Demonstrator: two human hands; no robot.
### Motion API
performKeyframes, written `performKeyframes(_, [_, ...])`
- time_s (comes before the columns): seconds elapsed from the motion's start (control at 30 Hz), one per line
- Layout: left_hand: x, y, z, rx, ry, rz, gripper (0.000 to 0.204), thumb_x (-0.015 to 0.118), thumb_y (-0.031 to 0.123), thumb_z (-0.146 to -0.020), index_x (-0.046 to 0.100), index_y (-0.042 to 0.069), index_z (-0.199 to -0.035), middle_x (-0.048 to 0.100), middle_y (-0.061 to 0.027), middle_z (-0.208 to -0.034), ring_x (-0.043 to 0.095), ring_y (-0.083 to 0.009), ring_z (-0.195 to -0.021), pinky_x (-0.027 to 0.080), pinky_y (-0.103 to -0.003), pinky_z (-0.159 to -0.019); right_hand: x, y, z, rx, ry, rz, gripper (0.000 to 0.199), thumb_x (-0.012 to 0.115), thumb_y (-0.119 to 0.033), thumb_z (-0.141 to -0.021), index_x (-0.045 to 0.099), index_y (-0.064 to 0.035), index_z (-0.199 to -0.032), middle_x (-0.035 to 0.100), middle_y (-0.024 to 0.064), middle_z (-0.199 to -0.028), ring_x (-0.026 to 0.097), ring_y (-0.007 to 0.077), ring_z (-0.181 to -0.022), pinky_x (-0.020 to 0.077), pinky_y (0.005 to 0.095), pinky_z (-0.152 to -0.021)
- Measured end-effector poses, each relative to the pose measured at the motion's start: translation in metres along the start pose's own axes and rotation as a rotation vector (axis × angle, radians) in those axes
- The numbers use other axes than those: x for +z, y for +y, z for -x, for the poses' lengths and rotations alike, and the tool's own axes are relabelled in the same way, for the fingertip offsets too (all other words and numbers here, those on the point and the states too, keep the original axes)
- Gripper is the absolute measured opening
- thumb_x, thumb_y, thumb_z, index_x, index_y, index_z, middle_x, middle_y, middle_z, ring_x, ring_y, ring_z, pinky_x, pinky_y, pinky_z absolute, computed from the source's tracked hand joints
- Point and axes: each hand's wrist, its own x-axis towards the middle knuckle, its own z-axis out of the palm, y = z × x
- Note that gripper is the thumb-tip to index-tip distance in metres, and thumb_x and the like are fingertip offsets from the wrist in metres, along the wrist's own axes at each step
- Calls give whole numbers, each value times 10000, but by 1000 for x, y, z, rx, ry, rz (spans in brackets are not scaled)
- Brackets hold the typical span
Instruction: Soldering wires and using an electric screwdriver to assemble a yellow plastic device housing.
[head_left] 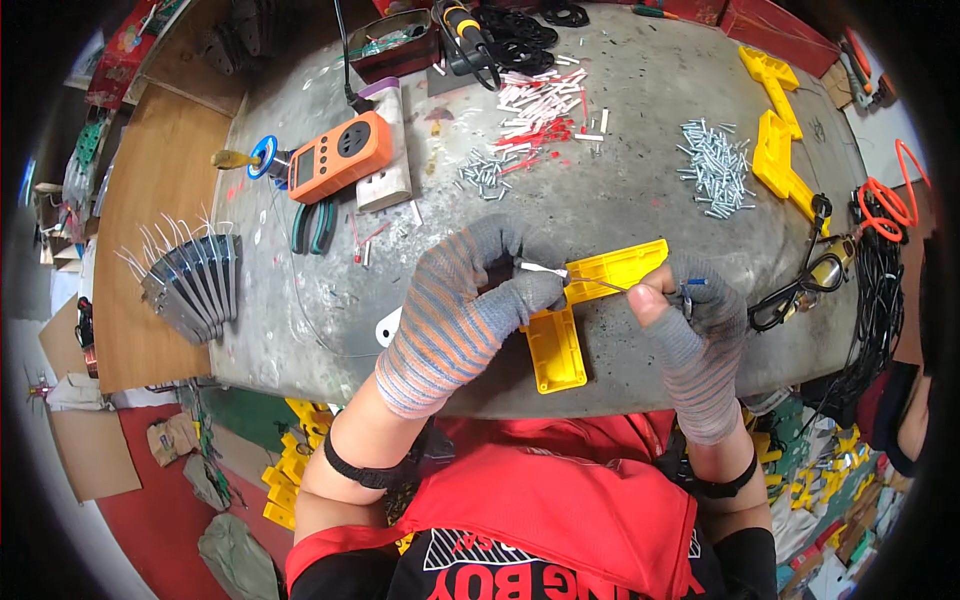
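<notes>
My left hand [465,300], in a striped grey and orange glove, pinches a short white sleeve [541,268] between thumb and fingers. From there a thin wire [608,286] runs across to my right hand [695,335], gloved the same way with a bare thumb tip, which is closed on it. A small blue piece [693,283] shows at the right fingers; its kind cannot be made out. Just beneath and behind both hands lies an angled yellow plastic shell [556,352], its hollow side up. The left fingers partly cover its bend.
An orange meter [340,155] rests on a white power strip [385,187], beside green-handled pliers [314,228]. Farther off are white and red sleeves [540,105], screws [715,168] and more yellow shells [775,160]. Flat dark wired parts [190,285] stand left; black cables [870,310] hang right.
</notes>
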Motion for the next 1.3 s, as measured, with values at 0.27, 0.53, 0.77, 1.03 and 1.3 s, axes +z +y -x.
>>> performKeyframes(0.27, [3, 8, 5, -52, 55, -7, 207, 742, 142, -764, 649, 45, -921, 641, -2, -827, 586, -71, -753, 468, -204, -653, 1, 0, -2, -54, 9, 76, 101, 701, -84, -775, 615, -36, -750, 543, 11, -599, 483, 92, -556, 402, 264, -527])
performKeyframes(0.53, [6, 9, 4, -70, 17, 69, 214, 765, 130, -752, 695, 28, -926, 675, -17, -861, 613, -82, -797, 493, -233, -724, -2, -1, 2, 8, -31, -72, 95, 700, -74, -752, 624, -24, -724, 571, 37, -633, 501, 87, -574, 406, 260, -532])
performKeyframes(0.77, [5, 11, 6, -59, -129, -75, 158, 759, 115, -744, 719, 27, -869, 681, -25, -834, 621, -87, -791, 496, -249, -736, -2, -6, -6, 78, -281, -57, 116, 702, -65, -740, 621, -18, -809, 593, 22, -698, 530, 79, -618, 448, 258, -585])
performKeyframes(1.03, [16, 16, -3, -41, -243, -180, 304, 746, 180, -788, 671, 18, -1034, 667, -16, -840, 587, -50, -766, 478, -236, -695, -14, 4, -4, -64, -260, 65, 93, 667, -75, -791, 611, -16, -836, 608, 29, -724, 563, 91, -679, 447, 254, -613])
performKeyframes(1.3, [15, 25, 20, 574, -157, -1058, 161, 680, 172, -799, 662, 121, -951, 645, -76, -826, 621, -317, -659, 491, -385, -559, -4, -9, -16, -280, -548, 77, 127, 664, -74, -780, 580, -3, -844, 575, 104, -694, 588, 250, -609, 458, 314, -568])
